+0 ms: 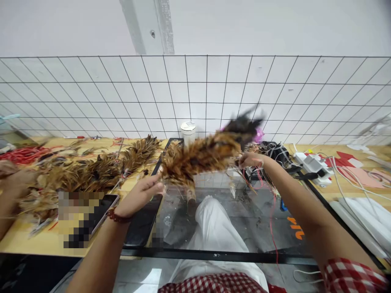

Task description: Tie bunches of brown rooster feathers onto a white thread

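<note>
A long bunch of brown and black feathers [201, 156] stretches between my hands above a glass table top [244, 228]; it is blurred. My left hand [143, 193] holds its lower left end, fingers closed around the feathers. My right hand [250, 160] grips the upper right end, near red threads [258, 179] hanging from it. My left wrist wears a dark red bead bracelet [117, 216].
A heap of similar feathers [91, 171] covers the wooden bench at left, beside a phone [100, 213]. A white cup [188, 131] stands by the wire grid wall. Cables, a white power strip [310, 162] and red paper lie at right. Another person's hand [12, 179] is at far left.
</note>
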A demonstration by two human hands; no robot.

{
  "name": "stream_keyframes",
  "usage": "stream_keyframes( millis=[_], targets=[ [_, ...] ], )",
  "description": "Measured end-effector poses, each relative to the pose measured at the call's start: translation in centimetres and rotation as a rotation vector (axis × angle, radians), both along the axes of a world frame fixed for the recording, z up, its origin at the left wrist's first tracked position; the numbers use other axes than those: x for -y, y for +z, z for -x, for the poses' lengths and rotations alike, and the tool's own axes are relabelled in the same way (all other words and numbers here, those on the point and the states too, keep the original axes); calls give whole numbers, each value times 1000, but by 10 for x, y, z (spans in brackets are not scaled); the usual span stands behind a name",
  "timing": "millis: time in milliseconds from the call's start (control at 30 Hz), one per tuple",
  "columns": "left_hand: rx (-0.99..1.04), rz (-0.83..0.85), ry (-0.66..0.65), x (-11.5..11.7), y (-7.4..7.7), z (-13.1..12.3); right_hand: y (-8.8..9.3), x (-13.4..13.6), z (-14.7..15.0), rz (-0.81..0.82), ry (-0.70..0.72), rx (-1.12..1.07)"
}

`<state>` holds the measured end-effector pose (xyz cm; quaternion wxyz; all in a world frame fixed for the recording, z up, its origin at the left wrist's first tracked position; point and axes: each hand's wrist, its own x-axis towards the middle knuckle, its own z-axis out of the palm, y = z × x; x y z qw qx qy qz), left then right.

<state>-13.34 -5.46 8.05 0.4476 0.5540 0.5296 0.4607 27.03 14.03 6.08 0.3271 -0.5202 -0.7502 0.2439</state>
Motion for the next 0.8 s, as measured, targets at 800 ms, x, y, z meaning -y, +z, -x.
stream_keyframes(
  millis=[800],
  targets=[
    [991,369,164,-37,-52,-92,-53,90,172,646,211,-630]
  ],
)
